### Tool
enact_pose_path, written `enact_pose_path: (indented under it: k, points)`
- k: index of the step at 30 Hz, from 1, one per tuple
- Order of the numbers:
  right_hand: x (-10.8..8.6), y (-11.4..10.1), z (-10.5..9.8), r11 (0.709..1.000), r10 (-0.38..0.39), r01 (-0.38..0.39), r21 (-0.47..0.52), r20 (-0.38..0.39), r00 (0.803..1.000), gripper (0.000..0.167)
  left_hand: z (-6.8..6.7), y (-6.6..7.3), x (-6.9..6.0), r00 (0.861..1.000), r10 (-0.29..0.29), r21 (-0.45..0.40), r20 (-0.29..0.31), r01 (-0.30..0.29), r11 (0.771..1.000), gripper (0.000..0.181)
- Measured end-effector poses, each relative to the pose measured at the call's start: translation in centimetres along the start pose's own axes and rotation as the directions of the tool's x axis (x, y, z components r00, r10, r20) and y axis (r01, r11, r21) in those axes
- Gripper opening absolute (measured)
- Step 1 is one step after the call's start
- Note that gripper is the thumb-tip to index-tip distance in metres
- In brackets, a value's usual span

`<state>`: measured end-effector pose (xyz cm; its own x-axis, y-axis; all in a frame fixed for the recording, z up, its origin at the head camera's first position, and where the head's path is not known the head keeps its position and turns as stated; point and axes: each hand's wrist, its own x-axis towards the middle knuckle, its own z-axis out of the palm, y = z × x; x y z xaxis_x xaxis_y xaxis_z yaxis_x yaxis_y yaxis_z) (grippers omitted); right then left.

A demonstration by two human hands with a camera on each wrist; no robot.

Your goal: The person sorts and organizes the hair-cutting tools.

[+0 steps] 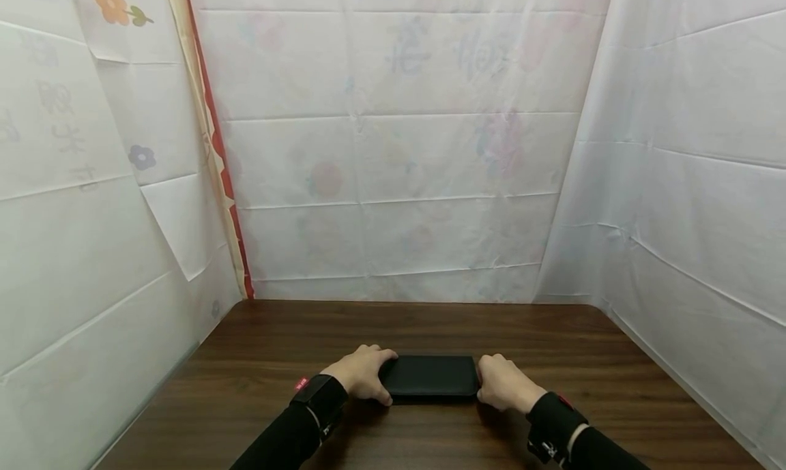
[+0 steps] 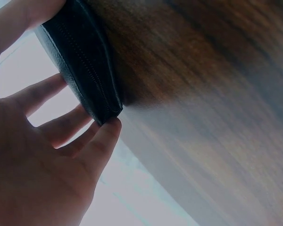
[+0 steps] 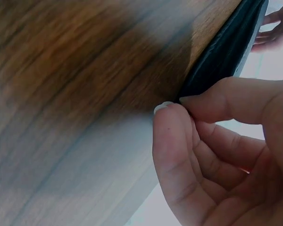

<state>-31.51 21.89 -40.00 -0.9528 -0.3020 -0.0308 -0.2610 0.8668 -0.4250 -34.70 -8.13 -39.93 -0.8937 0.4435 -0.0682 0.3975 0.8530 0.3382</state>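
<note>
A flat, rectangular black zip wallet (image 1: 432, 376) with a leather-like surface lies on the wooden table in front of me. My left hand (image 1: 362, 373) grips its left end, thumb and fingers spread around the edge. In the left wrist view, a dotted line like zipper teeth or stitching runs along the side of the wallet (image 2: 87, 61). At the opposite end is my right hand (image 1: 505, 383), fingers curled. The right wrist view shows that hand's thumb and index fingertip pinched together at the wallet's corner (image 3: 217, 61); whatever lies between them is hidden.
Dark brown wood grain covers the table (image 1: 295, 340). White printed sheeting (image 1: 393, 156) hangs behind it, with more along both sides. A red-and-cream strip (image 1: 217, 142) runs down the back left corner. Each wrist wears a black band (image 1: 555, 426).
</note>
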Motion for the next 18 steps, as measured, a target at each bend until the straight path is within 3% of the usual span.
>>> enact_pose_path:
  k: [12,18]
  points:
    - [-0.28,-0.53,0.17,0.998,0.060,-0.061,0.016,0.014,0.998,0.026,0.07,0.09,0.02,1.000,0.008,-0.003,0.008,-0.008,1.000,0.078]
    - [-0.42,-0.61,0.11,0.999,0.043,-0.043,0.022,0.014,0.999,0.032,-0.12,0.22,-0.02,1.000,0.019,0.010,-0.003,-0.019,1.000,0.078]
